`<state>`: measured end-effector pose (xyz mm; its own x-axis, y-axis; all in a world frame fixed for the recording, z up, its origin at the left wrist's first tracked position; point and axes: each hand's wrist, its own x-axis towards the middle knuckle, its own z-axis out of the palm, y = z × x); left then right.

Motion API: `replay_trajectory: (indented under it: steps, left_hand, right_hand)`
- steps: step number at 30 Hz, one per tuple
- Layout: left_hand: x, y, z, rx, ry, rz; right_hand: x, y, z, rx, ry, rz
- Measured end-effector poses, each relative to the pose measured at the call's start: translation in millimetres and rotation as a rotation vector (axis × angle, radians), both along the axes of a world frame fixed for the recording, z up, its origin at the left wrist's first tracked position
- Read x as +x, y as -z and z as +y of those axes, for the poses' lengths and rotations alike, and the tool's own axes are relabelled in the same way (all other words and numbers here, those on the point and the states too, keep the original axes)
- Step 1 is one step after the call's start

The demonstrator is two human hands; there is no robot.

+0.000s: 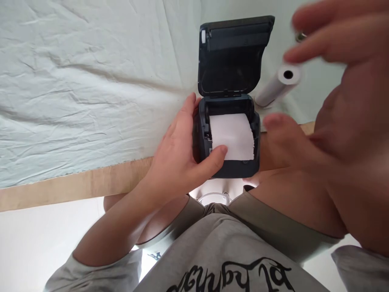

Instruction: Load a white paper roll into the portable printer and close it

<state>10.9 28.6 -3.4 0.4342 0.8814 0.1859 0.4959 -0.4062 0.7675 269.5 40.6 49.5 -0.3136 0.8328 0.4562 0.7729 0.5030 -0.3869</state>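
A small dark printer (234,169) stands near the cloth's front edge, its black lid (232,61) swung up and back. White paper (233,136) lies inside it, its jagged end over the front rim. My left hand (182,150) grips the printer's left side, with the thumb on the paper's lower left corner. Close to the camera at the right, my right hand (328,89) is raised and blurred, its fingers and thumb apart with nothing between them. Behind its fingertips, a white paper roll (278,86) with a dark core hole stands on the cloth, right of the printer.
A pale, wrinkled cloth (91,89) covers the table, whose wooden edge (75,184) shows along the front. My legs and grey shirt are below the edge. A small shiny metal item (300,37) shows between the right fingers; I cannot tell what it is.
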Motion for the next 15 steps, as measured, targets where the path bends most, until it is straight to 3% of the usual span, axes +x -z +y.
replay_trajectory:
  steps: [4,9,13,15]
  left_hand:
    - [-4,6.4,2,-0.014,0.016,-0.04]
    - [-5,11.3,4,-0.052,0.004,-0.09]
    - [-5,14.2,5,-0.077,-0.005,-0.116]
    - [-4,15.3,5,-0.102,-0.015,-0.126]
  right_hand:
    - [0,2.6,14,-0.094,0.098,-0.053]
    - [2,12.2,22,-0.005,-0.076,0.051]
    - [9,4.4,7,0.031,0.048,0.208]
    - [12,-0.8,-6,-0.125,0.121,0.271]
